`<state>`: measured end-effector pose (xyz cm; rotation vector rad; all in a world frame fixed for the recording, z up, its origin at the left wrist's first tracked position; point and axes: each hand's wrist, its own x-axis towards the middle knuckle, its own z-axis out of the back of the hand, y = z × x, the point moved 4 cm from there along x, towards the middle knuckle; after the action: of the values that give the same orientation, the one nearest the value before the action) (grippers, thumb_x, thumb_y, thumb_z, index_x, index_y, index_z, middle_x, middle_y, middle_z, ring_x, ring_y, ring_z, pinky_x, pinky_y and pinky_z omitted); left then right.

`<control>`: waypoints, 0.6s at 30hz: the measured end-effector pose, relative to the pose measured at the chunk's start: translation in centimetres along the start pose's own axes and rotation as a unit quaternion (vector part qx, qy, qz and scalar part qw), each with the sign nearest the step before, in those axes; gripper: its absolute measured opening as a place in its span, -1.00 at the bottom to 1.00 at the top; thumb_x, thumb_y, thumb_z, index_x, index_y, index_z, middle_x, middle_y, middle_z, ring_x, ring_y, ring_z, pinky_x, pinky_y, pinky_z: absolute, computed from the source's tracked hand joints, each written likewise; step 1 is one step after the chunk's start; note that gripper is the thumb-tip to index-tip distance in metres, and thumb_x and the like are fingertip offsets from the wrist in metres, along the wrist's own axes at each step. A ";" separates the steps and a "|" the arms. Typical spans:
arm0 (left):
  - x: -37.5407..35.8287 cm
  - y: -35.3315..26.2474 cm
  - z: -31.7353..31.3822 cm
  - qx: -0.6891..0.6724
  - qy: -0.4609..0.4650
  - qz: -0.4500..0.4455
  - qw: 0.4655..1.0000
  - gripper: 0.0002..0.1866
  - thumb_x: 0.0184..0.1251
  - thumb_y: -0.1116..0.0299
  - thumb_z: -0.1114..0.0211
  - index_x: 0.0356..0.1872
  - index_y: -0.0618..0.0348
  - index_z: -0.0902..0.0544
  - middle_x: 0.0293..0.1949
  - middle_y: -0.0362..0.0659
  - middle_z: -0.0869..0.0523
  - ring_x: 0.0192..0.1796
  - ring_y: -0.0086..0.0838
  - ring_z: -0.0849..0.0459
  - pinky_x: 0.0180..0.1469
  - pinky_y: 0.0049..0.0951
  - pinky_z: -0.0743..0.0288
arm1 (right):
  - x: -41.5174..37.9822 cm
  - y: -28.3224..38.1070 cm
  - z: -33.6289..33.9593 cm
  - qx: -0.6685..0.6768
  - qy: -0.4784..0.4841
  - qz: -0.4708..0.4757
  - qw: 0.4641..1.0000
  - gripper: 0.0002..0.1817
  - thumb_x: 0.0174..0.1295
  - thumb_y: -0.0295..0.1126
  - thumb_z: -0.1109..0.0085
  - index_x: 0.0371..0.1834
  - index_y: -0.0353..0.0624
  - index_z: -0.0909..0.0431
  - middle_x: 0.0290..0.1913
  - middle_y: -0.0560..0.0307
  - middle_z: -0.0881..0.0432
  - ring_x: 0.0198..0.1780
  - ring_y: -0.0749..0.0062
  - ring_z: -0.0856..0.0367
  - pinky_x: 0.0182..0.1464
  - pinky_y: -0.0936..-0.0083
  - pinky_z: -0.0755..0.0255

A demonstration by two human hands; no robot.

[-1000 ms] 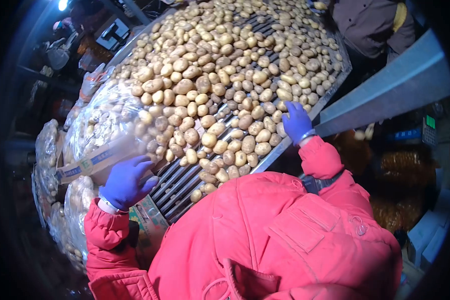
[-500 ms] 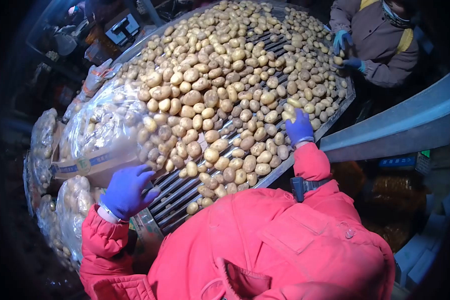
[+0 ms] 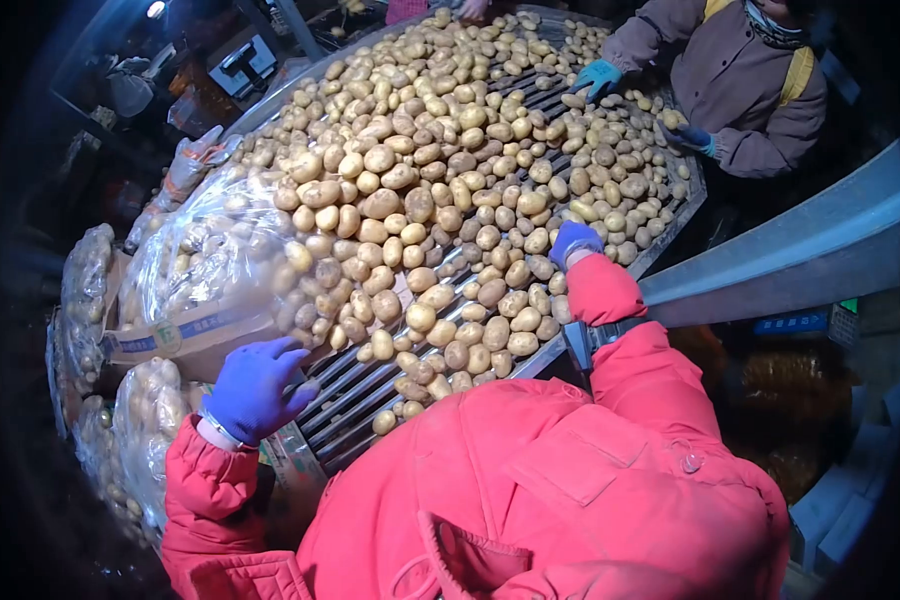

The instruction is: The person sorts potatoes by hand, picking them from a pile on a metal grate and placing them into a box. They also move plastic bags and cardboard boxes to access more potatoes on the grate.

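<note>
Potatoes (image 3: pixel 378 205) in a large heap cover the slatted metal sorting table (image 3: pixel 342 408). My right hand (image 3: pixel 575 242), in a purple glove, reaches onto the potatoes near the table's right side. Its back faces me and its fingers point down among them, so a grip there is hidden. My left hand (image 3: pixel 255 390), also purple-gloved, hovers at the lower left beside the bare slats. Its fingers are apart and nothing is in it. Just beyond it lies a clear plastic bag of potatoes (image 3: pixel 205 255) with a printed paper band (image 3: pixel 195 335).
Across the table a co-worker (image 3: pixel 735 85) in blue gloves handles potatoes; another person's hand (image 3: pixel 473 10) shows at the far edge. A metal chute (image 3: pixel 780 245) juts out on the right. More bagged potatoes (image 3: pixel 150 425) stand at left, and a scale (image 3: pixel 242 62) sits behind.
My right hand has shifted slightly left and its fingers are now less visible. The left hand stays nearly still. The co-worker's hands have moved apart, one reaching over the potatoes.
</note>
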<state>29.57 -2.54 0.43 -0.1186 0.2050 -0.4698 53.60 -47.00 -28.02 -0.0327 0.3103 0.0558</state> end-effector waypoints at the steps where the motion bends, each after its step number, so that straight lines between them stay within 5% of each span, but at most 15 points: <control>1: 0.0 -0.1 0.2 -0.013 0.032 0.025 0.999 -0.52 0.30 0.11 -0.50 0.14 0.16 -0.71 0.18 0.05 -0.75 0.14 0.04 -0.75 0.21 -0.07 -0.63 | -0.5 0.2 1.3 -0.028 0.017 0.045 0.998 -0.62 0.39 -0.10 -0.22 0.13 -0.01 -0.77 0.33 -0.09 -0.67 0.34 0.07 -0.66 0.26 0.13 -0.61; 5: 0.1 -0.3 0.5 -0.015 0.031 0.034 0.999 -0.52 0.31 0.10 -0.49 0.14 0.16 -0.71 0.19 0.04 -0.74 0.15 0.03 -0.75 0.22 -0.07 -0.62 | -2.0 0.4 3.9 0.148 -0.035 -0.005 0.988 -0.24 0.05 0.10 -0.51 0.25 -0.17 -0.66 0.15 -0.20 -0.75 0.19 -0.10 -0.74 0.23 0.13 -0.62; 9: 0.2 -0.2 0.6 -0.016 0.033 0.037 0.999 -0.53 0.32 0.10 -0.48 0.14 0.15 -0.72 0.19 0.05 -0.75 0.16 0.02 -0.75 0.23 -0.07 -0.62 | -1.2 2.1 1.0 0.343 -0.015 0.005 0.939 -0.25 0.04 0.17 -0.48 0.08 -0.28 -0.69 0.09 -0.32 -0.73 0.11 -0.17 -0.72 0.16 0.08 -0.59; 13: 0.2 -0.4 0.7 -0.016 0.032 0.032 0.999 -0.53 0.32 0.11 -0.48 0.13 0.16 -0.72 0.19 0.07 -0.75 0.16 0.03 -0.75 0.23 -0.07 -0.62 | 0.4 2.6 -2.0 0.423 -0.019 0.113 0.899 -0.37 0.05 0.07 -0.58 -0.08 -0.30 -0.71 -0.18 -0.16 -0.75 -0.17 0.10 -0.69 -0.06 0.15 -0.58; 16: 0.2 -0.3 0.5 -0.017 0.006 0.013 1.000 -0.54 0.31 0.10 -0.48 0.11 0.18 -0.71 0.14 0.06 -0.75 0.10 0.03 -0.76 0.17 -0.07 -0.63 | -1.7 2.7 -0.2 0.592 -0.033 0.100 0.799 -0.49 0.09 -0.04 -0.63 -0.23 -0.31 -0.71 -0.37 -0.07 -0.73 -0.33 0.22 -0.63 -0.19 0.19 -0.57; 18: 0.3 -0.4 0.6 -0.009 -0.022 -0.010 1.000 -0.55 0.31 0.10 -0.47 0.08 0.20 -0.72 0.07 0.03 -0.76 0.00 0.01 -0.76 0.07 -0.08 -0.65 | -4.6 3.6 2.7 0.471 -0.189 0.100 0.856 -0.51 0.09 -0.13 -0.64 -0.11 -0.27 -0.68 -0.13 -0.17 -0.72 -0.09 0.10 -0.69 -0.07 0.13 -0.59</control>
<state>29.77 -2.95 1.00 -0.1489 0.1643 -0.4857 49.84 -43.56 -24.11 0.9827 -0.0823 0.1097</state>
